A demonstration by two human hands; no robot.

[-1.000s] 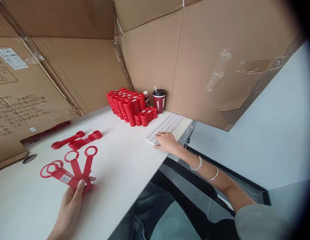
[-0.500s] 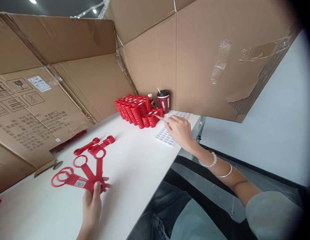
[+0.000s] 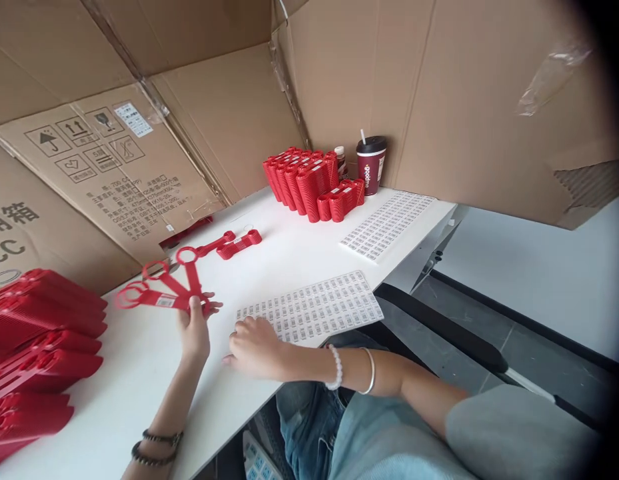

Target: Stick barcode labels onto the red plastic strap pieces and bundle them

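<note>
My left hand (image 3: 193, 327) is shut on the stems of several red plastic strap handles (image 3: 164, 293), fanned out with their ring ends pointing left and up. One strap carries a white barcode label (image 3: 164, 302). My right hand (image 3: 254, 347) rests, fingers curled, on the lower left edge of a sheet of barcode labels (image 3: 316, 308). Nothing shows in its fingers. Two more red handles (image 3: 238, 245) lie on the white table (image 3: 289, 257), beyond my left hand.
Red ribbed pieces stand packed in a block (image 3: 302, 183) at the table's back corner, by a small bottle (image 3: 340, 160), a dark red lidded cup (image 3: 368, 165) and a second label sheet (image 3: 389, 227). A red stack (image 3: 39, 340) lies at left. Cardboard (image 3: 114, 160) walls the table's back.
My right hand has moved from the far label sheet to the near sheet. The view has swung, bringing the left red stack into sight. My left hand still holds the handles.
</note>
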